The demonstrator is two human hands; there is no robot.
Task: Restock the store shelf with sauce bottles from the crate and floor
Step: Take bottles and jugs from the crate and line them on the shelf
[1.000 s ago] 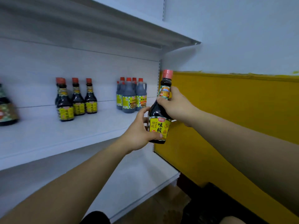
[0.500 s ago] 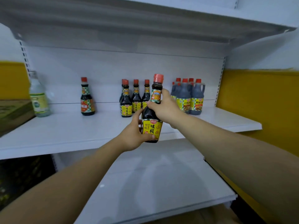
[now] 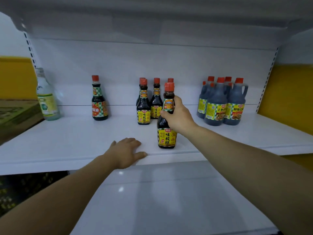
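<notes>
A dark sauce bottle (image 3: 166, 133) with a red cap and yellow label stands upright near the front edge of the white middle shelf (image 3: 67, 141). My right hand (image 3: 179, 116) grips it around the neck and shoulder. My left hand (image 3: 127, 152) lies flat on the shelf's front edge, left of the bottle, fingers spread and holding nothing. Behind the bottle stands a group of matching sauce bottles (image 3: 144, 106).
Several larger handled jugs (image 3: 221, 102) stand at the back right. A single red-labelled bottle (image 3: 99, 100) and a clear bottle (image 3: 46, 97) are at the left, beside a cardboard box (image 3: 15, 114). A lower white shelf (image 3: 169, 200) lies below. Yellow wall panels flank the unit.
The bottle, carried in both hands before, now stands on the middle shelf. My left hand has let go and rests flat on the shelf edge. The view has swung left to face the shelf.
</notes>
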